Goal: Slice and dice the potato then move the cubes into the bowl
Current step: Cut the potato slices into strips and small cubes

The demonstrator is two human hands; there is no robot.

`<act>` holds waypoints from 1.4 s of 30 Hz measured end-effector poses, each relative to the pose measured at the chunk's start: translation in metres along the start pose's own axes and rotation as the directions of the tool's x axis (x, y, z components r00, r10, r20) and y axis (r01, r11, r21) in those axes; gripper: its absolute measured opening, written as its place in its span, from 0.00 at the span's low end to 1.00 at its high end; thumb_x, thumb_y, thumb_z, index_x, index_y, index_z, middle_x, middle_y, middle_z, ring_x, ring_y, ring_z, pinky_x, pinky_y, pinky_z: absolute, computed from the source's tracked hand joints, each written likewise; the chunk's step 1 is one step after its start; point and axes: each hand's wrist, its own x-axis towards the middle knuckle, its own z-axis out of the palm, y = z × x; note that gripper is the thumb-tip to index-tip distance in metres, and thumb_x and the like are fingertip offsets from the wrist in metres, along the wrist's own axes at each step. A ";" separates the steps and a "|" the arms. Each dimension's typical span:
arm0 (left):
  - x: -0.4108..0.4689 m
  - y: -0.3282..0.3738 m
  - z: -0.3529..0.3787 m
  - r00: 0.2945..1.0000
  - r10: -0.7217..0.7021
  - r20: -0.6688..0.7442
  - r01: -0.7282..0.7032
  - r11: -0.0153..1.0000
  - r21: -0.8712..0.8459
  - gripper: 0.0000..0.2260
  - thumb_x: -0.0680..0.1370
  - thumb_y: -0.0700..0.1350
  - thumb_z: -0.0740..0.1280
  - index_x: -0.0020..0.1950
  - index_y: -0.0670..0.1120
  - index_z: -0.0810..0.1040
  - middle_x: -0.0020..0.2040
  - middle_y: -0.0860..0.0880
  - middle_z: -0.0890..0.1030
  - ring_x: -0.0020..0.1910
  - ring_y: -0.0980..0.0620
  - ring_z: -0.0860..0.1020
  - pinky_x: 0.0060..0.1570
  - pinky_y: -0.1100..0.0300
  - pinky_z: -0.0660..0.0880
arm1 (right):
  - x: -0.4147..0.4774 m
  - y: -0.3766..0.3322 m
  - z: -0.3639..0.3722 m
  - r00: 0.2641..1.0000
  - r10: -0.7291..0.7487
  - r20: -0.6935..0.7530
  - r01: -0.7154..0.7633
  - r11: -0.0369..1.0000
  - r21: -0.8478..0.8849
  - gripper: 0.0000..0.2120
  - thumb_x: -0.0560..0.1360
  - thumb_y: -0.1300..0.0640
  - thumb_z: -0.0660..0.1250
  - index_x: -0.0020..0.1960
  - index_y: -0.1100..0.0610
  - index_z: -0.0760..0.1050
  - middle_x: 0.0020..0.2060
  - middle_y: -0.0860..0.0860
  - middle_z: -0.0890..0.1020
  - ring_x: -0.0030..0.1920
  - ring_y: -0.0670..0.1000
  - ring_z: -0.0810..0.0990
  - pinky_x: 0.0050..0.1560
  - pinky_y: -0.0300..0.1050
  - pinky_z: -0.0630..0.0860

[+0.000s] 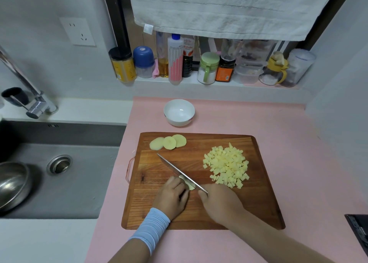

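On the wooden cutting board (203, 209) lies a pile of potato cubes (227, 166) at the right and three round potato slices (168, 142) at the far left corner. My right hand (221, 203) grips the handle of a knife (179, 171), whose blade runs diagonally up to the left. My left hand (173, 195), fingers curled, holds a small potato piece (191, 186) against the blade's near end; most of that piece is hidden. A white bowl (179, 112) stands empty beyond the board.
A sink (59, 163) with a metal bowl (12, 183) lies left of the pink mat (278, 123). Jars and bottles (209, 67) line the ledge behind. A tap (29, 95) reaches over the sink. A dark object (358, 232) sits at the right edge.
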 end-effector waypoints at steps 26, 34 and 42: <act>-0.001 -0.002 -0.003 1.000 -0.010 -0.004 0.010 0.997 -0.074 0.03 0.75 0.38 0.71 0.44 0.45 0.81 0.44 0.52 0.78 0.46 0.53 0.74 0.51 0.65 0.73 | 0.029 -0.002 0.006 0.998 0.015 0.057 -0.020 0.996 0.092 0.14 0.82 0.46 0.60 0.45 0.52 0.77 0.40 0.48 0.82 0.41 0.50 0.80 0.37 0.45 0.71; 0.013 -0.013 -0.053 0.860 -0.446 -0.247 0.386 0.887 -0.254 0.13 0.68 0.35 0.57 0.37 0.50 0.77 0.41 0.57 0.79 0.45 0.63 0.75 0.52 0.63 0.72 | 0.006 0.012 -0.023 0.991 -0.112 -0.076 0.114 0.993 0.028 0.11 0.83 0.44 0.60 0.54 0.44 0.81 0.33 0.44 0.80 0.32 0.43 0.76 0.30 0.38 0.68; 0.094 -0.014 -0.116 0.765 -0.580 0.280 0.636 0.748 -0.188 0.09 0.78 0.42 0.66 0.44 0.54 0.82 0.48 0.60 0.83 0.51 0.60 0.78 0.52 0.69 0.70 | 0.008 0.031 -0.034 0.865 -0.491 -0.106 0.392 0.792 -0.469 0.20 0.76 0.53 0.71 0.67 0.42 0.77 0.42 0.45 0.85 0.39 0.48 0.83 0.37 0.41 0.74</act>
